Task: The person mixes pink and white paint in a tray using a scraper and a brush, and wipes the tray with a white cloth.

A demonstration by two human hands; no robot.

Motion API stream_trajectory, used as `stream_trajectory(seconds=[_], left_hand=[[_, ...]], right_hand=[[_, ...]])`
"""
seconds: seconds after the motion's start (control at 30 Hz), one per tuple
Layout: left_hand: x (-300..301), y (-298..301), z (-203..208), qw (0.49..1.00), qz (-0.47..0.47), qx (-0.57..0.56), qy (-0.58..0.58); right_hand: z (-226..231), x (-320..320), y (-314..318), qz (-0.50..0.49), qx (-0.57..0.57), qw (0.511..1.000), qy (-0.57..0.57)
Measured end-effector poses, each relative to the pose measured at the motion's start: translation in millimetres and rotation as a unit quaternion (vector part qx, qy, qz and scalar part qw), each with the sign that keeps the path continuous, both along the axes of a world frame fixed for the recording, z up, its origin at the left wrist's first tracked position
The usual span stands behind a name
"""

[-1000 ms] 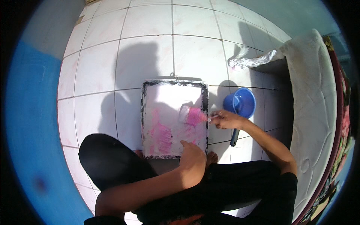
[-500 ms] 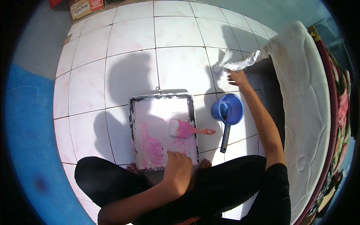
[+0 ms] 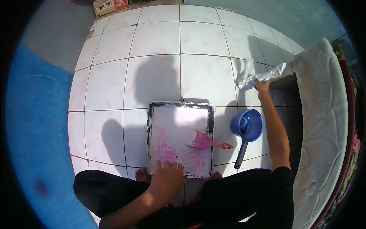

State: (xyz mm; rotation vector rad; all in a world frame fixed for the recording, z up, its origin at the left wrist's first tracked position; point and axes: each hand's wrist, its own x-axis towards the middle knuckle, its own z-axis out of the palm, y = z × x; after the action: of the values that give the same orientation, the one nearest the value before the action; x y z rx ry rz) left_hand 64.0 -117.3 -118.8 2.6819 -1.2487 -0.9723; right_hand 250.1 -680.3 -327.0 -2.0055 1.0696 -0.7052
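A crumpled silver foil packet (image 3: 263,76) is pinched in my right hand (image 3: 262,88), low over the tiles at the far right, close to the end of the mattress. My left hand (image 3: 167,181) lies at the near edge of a flat white board (image 3: 167,114) with a black rim, its fingers apart and resting over that edge. White paint streaks the rim, and pink smears cover the board's lower half. Across its right side lies a wide paintbrush (image 3: 202,140), pink and white on the bristles, red handle jutting past the rim. Just right stands a blue plastic dipper (image 3: 248,124).
White floor tiles (image 3: 106,84) with faint pink stains surround the board. A pale mattress (image 3: 320,126) stands along the right side. The blue and grey wall (image 3: 38,126) runs down the left. A cardboard box (image 3: 109,5) sits at the back left. My bent knees flank the board's near end.
My left hand has come from a closed fist to looser, spread fingers and shifted left along the near edge. My right hand has closed on the foil packet. The whole view has shifted.
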Motion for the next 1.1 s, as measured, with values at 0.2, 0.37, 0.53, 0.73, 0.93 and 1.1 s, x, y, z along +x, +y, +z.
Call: stream_trajectory(seconds=[0.2,0.37,0.53,0.73,0.93,1.1], left_hand=[[42,-1,-3,0.957,0.142,-0.207,-0.142],[97,-36,33,0.827,0.267,-0.446,-0.217],[174,-4,129,0.918,0.299,-0.250,-0.077],[175,53,98,0.884,0.342,-0.312,0.059],[126,89,31,0.936,0.273,-0.201,0.097],[87,101,12,0.922,0.326,-0.152,0.142]], right_hand=[[124,-21,120,0.366,0.078,0.927,-0.032],[222,-32,233,0.492,0.217,0.842,-0.034],[252,-3,359,0.571,0.408,0.712,-0.023],[192,-9,478,0.467,0.660,0.551,-0.209],[123,-120,553,0.177,0.817,0.509,-0.205],[103,-171,565,0.253,0.804,0.483,-0.237]])
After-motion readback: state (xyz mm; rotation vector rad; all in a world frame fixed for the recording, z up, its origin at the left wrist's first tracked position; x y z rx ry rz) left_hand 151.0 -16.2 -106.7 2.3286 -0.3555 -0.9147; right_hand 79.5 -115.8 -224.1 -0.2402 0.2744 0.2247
